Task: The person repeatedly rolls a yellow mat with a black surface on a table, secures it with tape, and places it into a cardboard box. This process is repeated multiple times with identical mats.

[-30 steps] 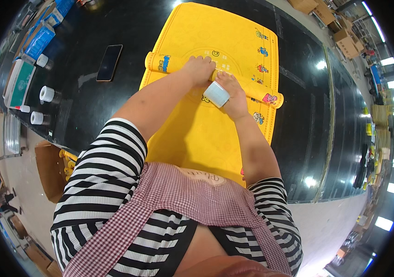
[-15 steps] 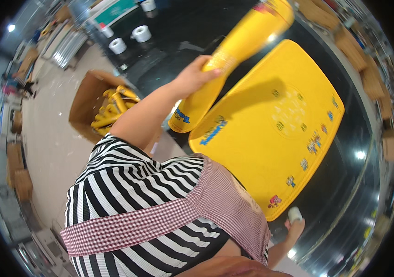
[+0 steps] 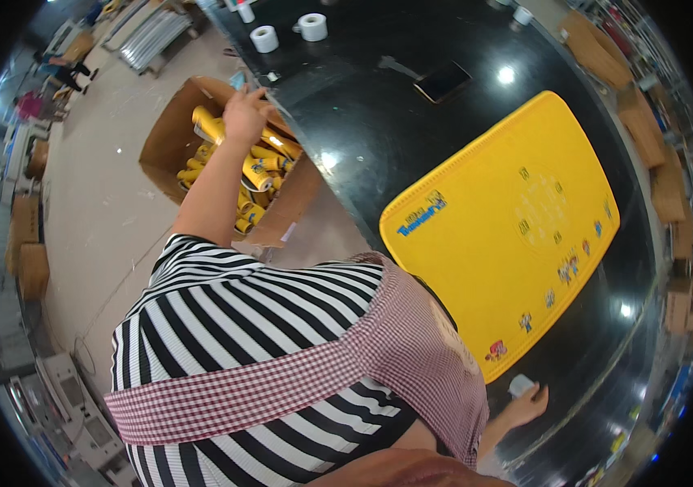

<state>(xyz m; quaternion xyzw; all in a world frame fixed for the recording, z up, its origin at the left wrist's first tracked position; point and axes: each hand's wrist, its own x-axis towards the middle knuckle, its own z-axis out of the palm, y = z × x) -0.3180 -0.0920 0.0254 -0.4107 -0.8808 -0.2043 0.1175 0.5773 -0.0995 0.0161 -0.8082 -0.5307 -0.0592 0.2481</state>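
My left hand (image 3: 246, 116) is over a cardboard box (image 3: 291, 213) on the left, its fingers apart and nothing gripped in them. Beneath it a yellow rolled-up mat (image 3: 233, 146) lies slanted on top of several other yellow rolls (image 3: 253, 215) in the box. At the lower right, my right hand (image 3: 527, 406) has its fingers closed around a small white roll (image 3: 521, 385), partly hidden by the fingers. Just beyond that hand, a flat yellow mat (image 3: 476, 260) with rounded corners and small cartoon prints lies on the black table.
On the black table (image 3: 346, 105) are a dark phone (image 3: 442, 82) and two white tape rolls (image 3: 312, 27) toward the far left edge. Cardboard boxes (image 3: 641, 122) stand along the far right side. Two people are in the distance at upper left.
My left hand has moved left and down from above the table to the box, and let go of the yellow rolled-up mat there. My right hand keeps the white roll near the mat's corner.
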